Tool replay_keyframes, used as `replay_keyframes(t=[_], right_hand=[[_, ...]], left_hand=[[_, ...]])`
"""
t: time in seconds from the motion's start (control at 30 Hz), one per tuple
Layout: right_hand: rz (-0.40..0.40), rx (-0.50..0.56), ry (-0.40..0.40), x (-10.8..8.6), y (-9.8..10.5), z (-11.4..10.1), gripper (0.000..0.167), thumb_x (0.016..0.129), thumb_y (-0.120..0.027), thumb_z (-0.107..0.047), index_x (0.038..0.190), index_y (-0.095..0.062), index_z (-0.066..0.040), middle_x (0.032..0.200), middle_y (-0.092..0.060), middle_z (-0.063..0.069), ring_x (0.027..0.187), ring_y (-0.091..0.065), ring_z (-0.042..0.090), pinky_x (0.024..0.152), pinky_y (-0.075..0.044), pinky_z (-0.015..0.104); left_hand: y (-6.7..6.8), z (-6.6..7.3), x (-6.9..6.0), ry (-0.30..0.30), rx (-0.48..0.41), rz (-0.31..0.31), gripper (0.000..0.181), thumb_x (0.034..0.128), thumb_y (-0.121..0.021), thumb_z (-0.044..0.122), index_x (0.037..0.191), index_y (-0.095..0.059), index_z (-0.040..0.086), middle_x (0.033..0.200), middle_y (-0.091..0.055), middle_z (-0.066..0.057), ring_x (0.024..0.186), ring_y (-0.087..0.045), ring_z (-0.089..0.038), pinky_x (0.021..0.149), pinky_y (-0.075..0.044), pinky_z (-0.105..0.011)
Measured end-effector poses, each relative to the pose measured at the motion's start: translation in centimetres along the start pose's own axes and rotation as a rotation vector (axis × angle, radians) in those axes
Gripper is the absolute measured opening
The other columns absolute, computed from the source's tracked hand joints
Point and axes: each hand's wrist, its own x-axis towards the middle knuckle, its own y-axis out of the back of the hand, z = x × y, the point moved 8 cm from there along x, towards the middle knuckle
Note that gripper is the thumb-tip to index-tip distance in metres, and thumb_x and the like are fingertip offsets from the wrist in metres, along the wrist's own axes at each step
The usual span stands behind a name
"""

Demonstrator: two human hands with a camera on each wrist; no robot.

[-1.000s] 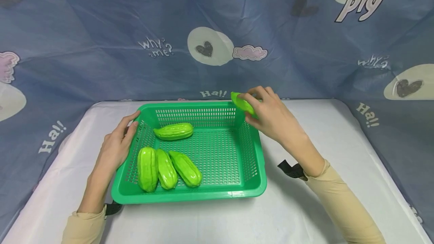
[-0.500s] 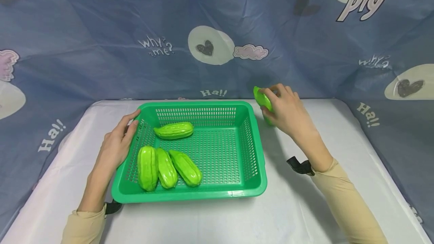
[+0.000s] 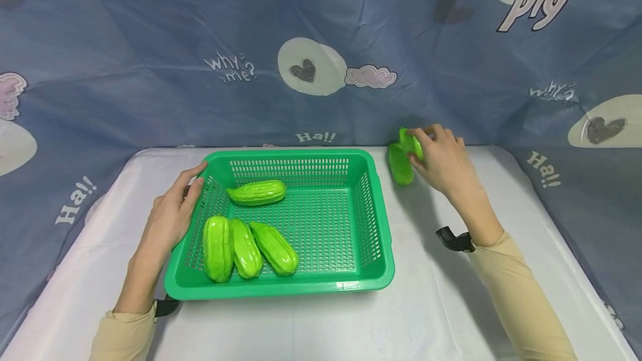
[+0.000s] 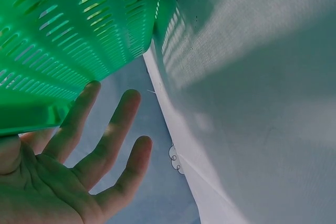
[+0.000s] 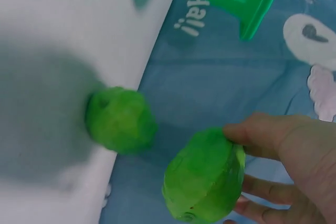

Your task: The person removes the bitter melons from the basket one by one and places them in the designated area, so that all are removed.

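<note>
My right hand (image 3: 446,163) grips a light-green bitter gourd (image 5: 202,179), thumb on one side and fingers on the other. Just left of it, a second bitter gourd (image 3: 400,167) lies on the table; the right wrist view shows a gap between the two. On the left rim of the green basket (image 3: 281,292) my left hand (image 3: 170,216) rests, its thumb and index finger touching the rim. Three of its fingers (image 4: 113,142) stretch along outside the basket wall. Inside the basket, one bitter gourd (image 3: 258,193) lies crosswise at the back and three (image 3: 219,249) lie side by side at front left.
The basket stands on a white-covered table (image 3: 331,327). A blue printed cloth (image 3: 220,110) hangs upright behind the table's back edge. White table surface (image 3: 531,205) extends to the right of the right forearm.
My right hand has carried the bitter gourd from above the basket's back right corner rightward, past the one on the table, which has come into view. My left hand and the basket stay put.
</note>
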Motion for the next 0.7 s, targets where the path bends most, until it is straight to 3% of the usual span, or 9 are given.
replay_keyframes(t=[0.23,0.53,0.7], right_hand=[[-0.016,-0.011,-0.027,-0.2,-0.9,1.8,0.046,0.102,-0.074,-0.019,0.146,-0.064,-0.012,0.133,-0.064,0.032,0.114,-0.064,0.054,0.084,-0.052,0.065],[-0.091,-0.044,-0.098,-0.2,-3.2,3.8,0.047,0.101,-0.073,-0.022,0.146,-0.063,-0.015,0.134,-0.063,0.030,0.112,-0.062,0.050,0.089,-0.049,0.066],[-0.116,-0.045,-0.119,0.1,-4.1,4.5,0.048,0.101,-0.073,-0.023,0.147,-0.062,-0.015,0.136,-0.061,0.033,0.114,-0.064,0.057,0.095,-0.047,0.071]], left_hand=[[0.0,0.0,0.1,0.011,0.007,-0.009,0.057,0.1180,-0.029,0.052,0.171,-0.034,0.030,0.149,-0.060,-0.036,0.121,-0.064,-0.063,0.089,-0.051,-0.075],[0.0,-0.1,0.1,0.007,0.004,-0.002,0.057,0.1182,-0.029,0.051,0.171,-0.035,0.030,0.148,-0.060,-0.036,0.122,-0.064,-0.062,0.089,-0.050,-0.075],[0.0,-0.1,0.1,0.013,0.002,-0.008,0.057,0.1180,-0.029,0.052,0.171,-0.034,0.031,0.151,-0.058,-0.037,0.126,-0.062,-0.063,0.090,-0.050,-0.077]])
